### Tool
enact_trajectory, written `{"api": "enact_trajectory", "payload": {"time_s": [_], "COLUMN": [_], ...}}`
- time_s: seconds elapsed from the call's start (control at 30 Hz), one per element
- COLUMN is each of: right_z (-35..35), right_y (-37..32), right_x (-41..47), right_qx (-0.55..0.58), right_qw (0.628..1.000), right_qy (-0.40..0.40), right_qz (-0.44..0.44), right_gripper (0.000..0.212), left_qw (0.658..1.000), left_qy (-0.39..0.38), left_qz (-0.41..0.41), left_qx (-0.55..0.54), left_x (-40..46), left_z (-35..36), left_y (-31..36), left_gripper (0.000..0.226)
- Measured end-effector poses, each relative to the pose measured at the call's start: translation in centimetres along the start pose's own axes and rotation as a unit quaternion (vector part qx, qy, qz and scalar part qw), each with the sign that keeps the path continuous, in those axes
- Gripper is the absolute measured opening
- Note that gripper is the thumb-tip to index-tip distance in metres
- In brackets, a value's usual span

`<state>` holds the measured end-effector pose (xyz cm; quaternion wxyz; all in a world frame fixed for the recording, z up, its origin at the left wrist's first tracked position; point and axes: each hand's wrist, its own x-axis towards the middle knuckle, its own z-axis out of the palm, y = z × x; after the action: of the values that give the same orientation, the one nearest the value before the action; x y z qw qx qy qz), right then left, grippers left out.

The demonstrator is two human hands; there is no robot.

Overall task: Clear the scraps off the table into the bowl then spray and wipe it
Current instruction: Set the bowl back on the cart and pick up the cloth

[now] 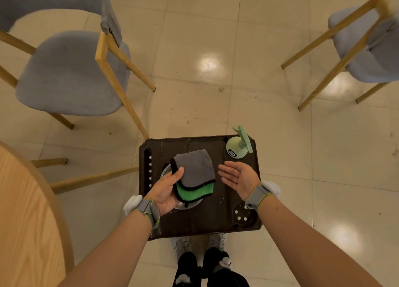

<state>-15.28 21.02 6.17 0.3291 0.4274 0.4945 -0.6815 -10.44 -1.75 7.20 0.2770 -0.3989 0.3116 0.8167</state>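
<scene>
Table (19, 217) of light wood takes the near left corner, and a grey chair (69, 75) stands behind it. In the middle is a dark tray (216, 222). The left hand (166, 189) lies palm up over the tray and holds a folded cloth (195, 174), grey on top and green below, with the thumb pressed on its left edge. A metal bowl (165, 172) shows partly under the cloth. The right hand (239, 178) is just right of the cloth, palm up, fingers straight, holding nothing. A green spray bottle (238, 146) stands in the tray's far right corner. Another chair (367, 49) is far right.
</scene>
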Motion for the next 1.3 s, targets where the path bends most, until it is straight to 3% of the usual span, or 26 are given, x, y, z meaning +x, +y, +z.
{"api": "enact_trajectory", "payload": {"time_s": [0.13, 0.2, 0.3, 0.43, 0.9, 1.03, 1.17, 1.3], "right_z": [-1.1, -1.5, -1.7, -2.2, -0.9, -1.2, -2.2, -3.1], "right_y": [0.0, 0.3, 0.0, -0.3, -1.5, -2.3, -3.6, -4.3], "right_x": [1.7, 2.4, 2.9, 4.0, 6.5, 7.4, 7.5, 8.0], "right_qx": [-0.041, -0.126, -0.248, -0.282, -0.244, -0.304, -0.369, -0.459], "right_qw": [0.989, 0.964, 0.925, 0.913, 0.928, 0.902, 0.871, 0.793], "right_qy": [0.12, 0.193, 0.23, 0.216, 0.162, 0.137, 0.118, 0.137], "right_qz": [-0.071, -0.129, -0.175, -0.201, -0.232, -0.275, -0.303, -0.377], "right_gripper": [0.026, 0.033, 0.052, 0.081, 0.077, 0.066, 0.071, 0.053], "left_qw": [0.999, 0.999, 0.999, 0.999, 0.998, 0.998, 0.999, 1.0], "left_qy": [0.028, 0.033, 0.034, 0.045, 0.06, 0.057, 0.031, 0.019], "left_qz": [0.014, 0.015, 0.019, 0.017, 0.025, 0.015, 0.014, 0.01], "left_qx": [-0.012, -0.015, -0.015, -0.02, -0.019, -0.023, -0.016, -0.004], "left_x": [0.5, 0.7, 0.9, 1.4, 3.0, 3.7, 3.7, 4.3], "left_z": [0.4, 0.5, 0.7, 0.9, 0.8, 0.6, 0.7, 0.6], "left_y": [0.1, 0.0, -0.2, -0.3, -0.2, -0.5, -0.8, -1.0], "left_gripper": [0.024, 0.024, 0.023, 0.022, 0.033, 0.028, 0.024, 0.027]}}
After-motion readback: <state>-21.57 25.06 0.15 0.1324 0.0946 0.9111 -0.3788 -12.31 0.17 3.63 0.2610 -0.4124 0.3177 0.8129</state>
